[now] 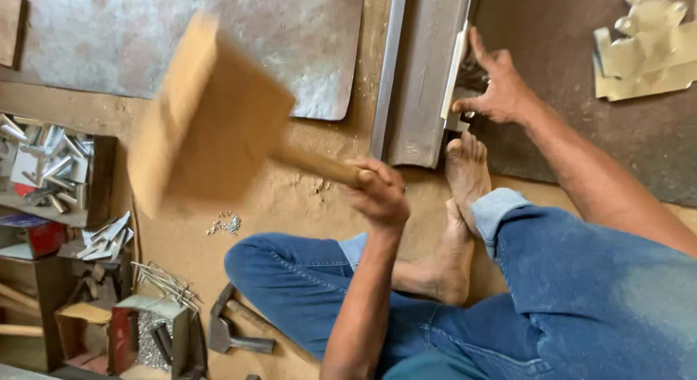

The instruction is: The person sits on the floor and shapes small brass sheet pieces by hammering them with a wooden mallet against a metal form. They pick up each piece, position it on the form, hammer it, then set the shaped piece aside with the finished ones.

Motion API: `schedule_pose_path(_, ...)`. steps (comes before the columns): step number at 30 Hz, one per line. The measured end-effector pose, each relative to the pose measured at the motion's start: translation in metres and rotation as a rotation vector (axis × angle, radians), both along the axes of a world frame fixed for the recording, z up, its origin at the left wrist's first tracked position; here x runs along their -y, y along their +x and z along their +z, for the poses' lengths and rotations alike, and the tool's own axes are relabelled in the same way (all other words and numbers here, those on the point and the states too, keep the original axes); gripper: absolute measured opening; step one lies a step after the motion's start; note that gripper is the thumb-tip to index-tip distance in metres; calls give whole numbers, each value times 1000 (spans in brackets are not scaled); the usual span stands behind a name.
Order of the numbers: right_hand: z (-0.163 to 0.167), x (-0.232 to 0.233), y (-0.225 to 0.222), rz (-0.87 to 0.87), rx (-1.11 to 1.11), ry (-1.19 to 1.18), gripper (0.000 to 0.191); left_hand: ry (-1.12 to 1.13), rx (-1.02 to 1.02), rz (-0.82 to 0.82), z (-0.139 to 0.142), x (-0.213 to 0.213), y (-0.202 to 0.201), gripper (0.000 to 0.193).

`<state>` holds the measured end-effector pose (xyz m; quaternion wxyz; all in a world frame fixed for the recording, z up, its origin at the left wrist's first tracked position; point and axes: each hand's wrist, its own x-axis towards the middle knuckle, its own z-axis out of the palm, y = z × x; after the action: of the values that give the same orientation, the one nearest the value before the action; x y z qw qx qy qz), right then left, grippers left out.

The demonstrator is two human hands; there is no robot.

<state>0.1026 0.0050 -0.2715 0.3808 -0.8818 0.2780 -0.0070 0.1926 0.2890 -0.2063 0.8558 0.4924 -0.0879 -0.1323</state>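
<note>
My left hand (377,193) grips the handle of a big wooden mallet (210,111), whose blurred head is raised over the sandy floor to the left. My right hand (499,90) presses a thin pale metal strip (455,68) against the right side of a long grey steel bar (421,75) lying on the floor. The thumb rests at the strip's near end and the fingers spread along it. My bare foot (466,169) rests just below the bar's near end.
A dull metal sheet (305,46) lies at the top left. A brass-coloured cut-out piece (646,53) sits at the top right. Open boxes of small metal parts (51,166) line the left edge, with a steel hammer (232,336) and a little heap of rivets (226,224) nearby.
</note>
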Motion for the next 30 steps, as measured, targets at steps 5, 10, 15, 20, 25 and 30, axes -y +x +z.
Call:
schedule_pose_path(5, -1, 1, 3, 25, 39, -84, 147, 980, 291, -365, 2, 1, 0, 31)
schedule_pose_path(10, -13, 3, 3, -2, 52, 44, 143, 512, 134, -140, -21, -46, -29, 32)
schedule_pose_path(15, -17, 4, 7, 137, 223, -110, 147, 876, 157, -307, -30, -62, -46, 32)
schedule_pose_path(20, -16, 6, 8, 18, 115, 23, 146, 871, 277, -332, -17, -55, -45, 30)
schedule_pose_path(25, -16, 5, 6, 169, 308, -325, 155, 477, 85, -95, -28, -44, -35, 26)
schedule_pose_path(30, -14, 5, 2, -115, -51, 258, 150, 853, 742, -39, -28, -2, -17, 27)
